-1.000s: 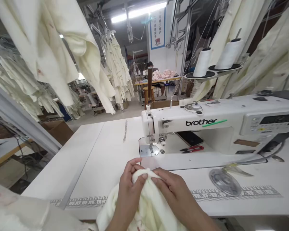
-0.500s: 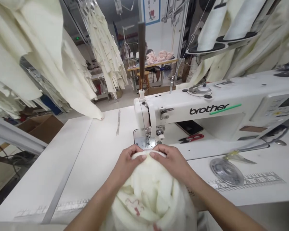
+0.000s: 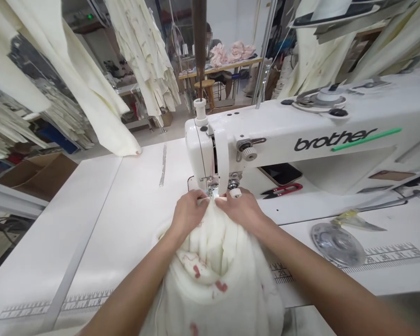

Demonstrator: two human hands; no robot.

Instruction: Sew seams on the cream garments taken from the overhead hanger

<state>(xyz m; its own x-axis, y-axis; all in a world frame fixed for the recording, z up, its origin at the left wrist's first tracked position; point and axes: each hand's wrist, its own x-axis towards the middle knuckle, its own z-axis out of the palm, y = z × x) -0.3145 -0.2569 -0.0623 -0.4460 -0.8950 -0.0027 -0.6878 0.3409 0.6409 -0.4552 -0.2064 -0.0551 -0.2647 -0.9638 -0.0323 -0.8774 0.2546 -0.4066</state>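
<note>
A cream garment [image 3: 217, 275] with small red heart prints hangs in folds off the table's front edge, its upper edge up at the needle area of the white sewing machine [image 3: 283, 126]. My left hand [image 3: 190, 212] pinches that edge just left of the presser foot [image 3: 213, 189]. On the other side my right hand [image 3: 241, 209] grips the same edge, thumb and fingers closed. Both hands lie close together, and the fabric between them reaches the foot. Whether the cloth is under the foot is hidden by the fingers.
Red-handled thread snips [image 3: 283, 191] and a phone [image 3: 280, 172] lie under the machine arm. A clear round disc [image 3: 338, 243] rests by the ruler strip [image 3: 395, 254] at right. Cream fabric pieces [image 3: 91, 93] hang at left. Someone sits at a far table [image 3: 238, 65].
Both hands have moved forward with the garment, bringing its edge from in front of the needle plate up to the presser foot. The camera view has come closer and tilted down.
</note>
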